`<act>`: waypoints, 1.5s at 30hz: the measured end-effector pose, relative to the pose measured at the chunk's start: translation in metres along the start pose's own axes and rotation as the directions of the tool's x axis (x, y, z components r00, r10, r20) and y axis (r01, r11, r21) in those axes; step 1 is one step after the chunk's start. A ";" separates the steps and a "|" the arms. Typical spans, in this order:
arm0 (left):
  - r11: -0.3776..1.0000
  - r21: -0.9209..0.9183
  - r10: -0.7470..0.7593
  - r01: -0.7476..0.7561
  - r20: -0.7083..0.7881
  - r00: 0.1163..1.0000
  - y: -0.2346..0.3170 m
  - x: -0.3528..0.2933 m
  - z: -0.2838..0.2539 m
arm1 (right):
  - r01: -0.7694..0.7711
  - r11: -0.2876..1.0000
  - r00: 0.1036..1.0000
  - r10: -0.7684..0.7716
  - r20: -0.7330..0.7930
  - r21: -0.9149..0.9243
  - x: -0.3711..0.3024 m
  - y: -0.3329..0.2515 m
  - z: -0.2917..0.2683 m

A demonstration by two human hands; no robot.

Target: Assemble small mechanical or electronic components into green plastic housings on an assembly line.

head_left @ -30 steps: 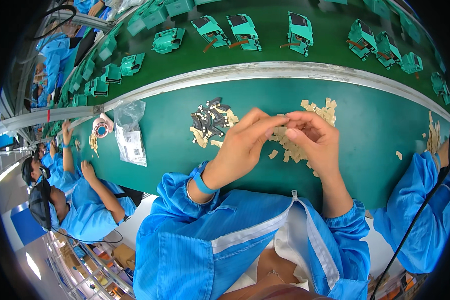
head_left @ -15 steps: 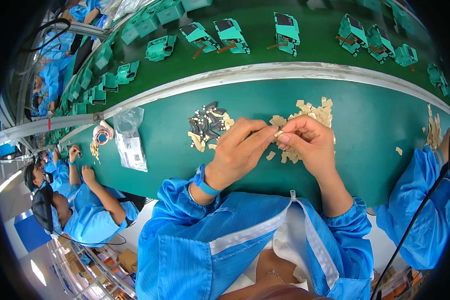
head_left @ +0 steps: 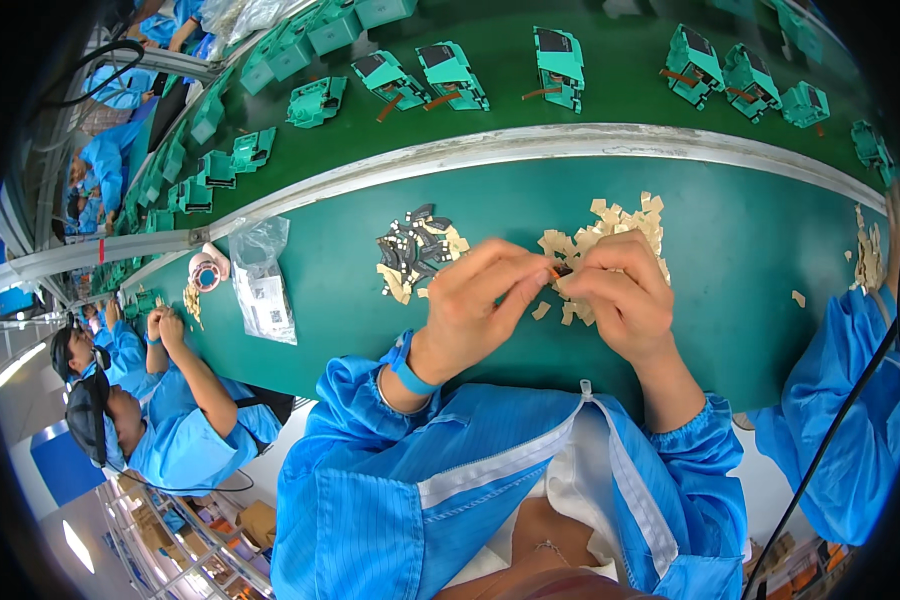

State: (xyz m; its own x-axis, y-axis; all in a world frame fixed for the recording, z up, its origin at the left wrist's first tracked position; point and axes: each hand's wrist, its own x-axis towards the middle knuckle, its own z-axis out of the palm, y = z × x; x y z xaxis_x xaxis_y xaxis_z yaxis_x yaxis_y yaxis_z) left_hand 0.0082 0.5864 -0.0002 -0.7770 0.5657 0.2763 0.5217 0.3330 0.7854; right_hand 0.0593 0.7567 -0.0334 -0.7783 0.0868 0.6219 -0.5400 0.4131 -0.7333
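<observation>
My left hand (head_left: pixel 475 305) and my right hand (head_left: pixel 618 295) meet over the green worktable (head_left: pixel 730 270), fingertips pinched together on a small dark part with an orange end (head_left: pixel 560 270). A blue band (head_left: pixel 402 362) circles my left wrist. Under and beyond my right hand lies a heap of tan square pieces (head_left: pixel 620 225). A pile of small dark parts (head_left: pixel 415 250) mixed with a few tan pieces sits just left of my left hand.
A clear plastic bag (head_left: pixel 262 280) and a tape roll (head_left: pixel 206 272) lie to the left. Beyond a pale rail (head_left: pixel 530 150) a green belt carries several teal housings (head_left: pixel 450 72). Co-workers in blue sit on the left (head_left: pixel 160 400) and right (head_left: pixel 850 400).
Both hands have stayed joined over the tan heap, shifting slightly lower and left while the fingers rework the small part. The teal housings on the belt have moved along.
</observation>
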 end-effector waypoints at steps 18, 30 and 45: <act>0.995 -0.061 -0.081 0.080 -0.013 0.997 0.011 0.006 0.008 | 0.162 0.947 0.982 -0.182 -0.046 -0.277 0.001 0.006 -0.010; 0.884 -0.398 -0.251 0.245 0.038 0.967 0.013 -0.003 0.015 | 0.012 0.980 0.975 -0.056 -0.214 -0.200 -0.001 -0.002 -0.009; 0.824 -0.439 -0.339 0.359 0.125 0.932 0.014 0.002 0.008 | 0.200 0.938 0.972 -0.226 -0.059 -0.281 0.001 0.012 -0.011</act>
State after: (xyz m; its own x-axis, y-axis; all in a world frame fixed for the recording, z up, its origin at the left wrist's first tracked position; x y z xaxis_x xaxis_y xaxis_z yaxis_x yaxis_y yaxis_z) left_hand 0.0167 0.5984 0.0066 -0.8574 0.5086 -0.0780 -0.0032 0.1463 0.9892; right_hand 0.0551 0.7715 -0.0384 -0.6159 0.0451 0.7865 -0.5725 0.6602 -0.4862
